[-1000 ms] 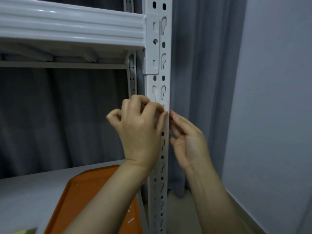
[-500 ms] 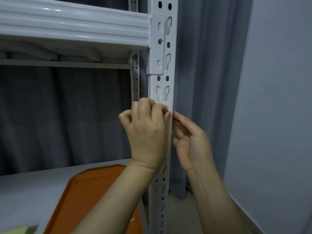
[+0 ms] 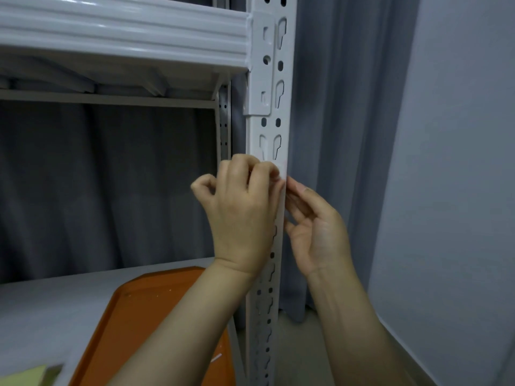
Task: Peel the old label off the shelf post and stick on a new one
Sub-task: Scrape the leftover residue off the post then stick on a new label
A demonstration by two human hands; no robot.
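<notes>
A white slotted shelf post (image 3: pixel 271 129) runs upright through the middle of the view. A small white label (image 3: pixel 281 170) sits on its front face just below a pair of keyhole slots; only its upper right part shows. My left hand (image 3: pixel 239 215) is curled against the post with its fingertips bunched on the label. My right hand (image 3: pixel 315 227) is at the post's right edge, palm toward me, fingertips touching the edge beside the label. Whether the label is lifted or flat is hidden by my fingers.
A white shelf beam (image 3: pixel 122 32) hooks into the post at the top left. An orange tray (image 3: pixel 156 324) lies on the grey shelf board (image 3: pixel 50 310) below, with a small white scrap (image 3: pixel 216 358) on it. Grey curtain behind; a pale wall (image 3: pixel 451 190) stands close on the right.
The view has shifted so the post and hands sit slightly more to the right. Both hands stay at the label, the left fingers working on it with little movement.
</notes>
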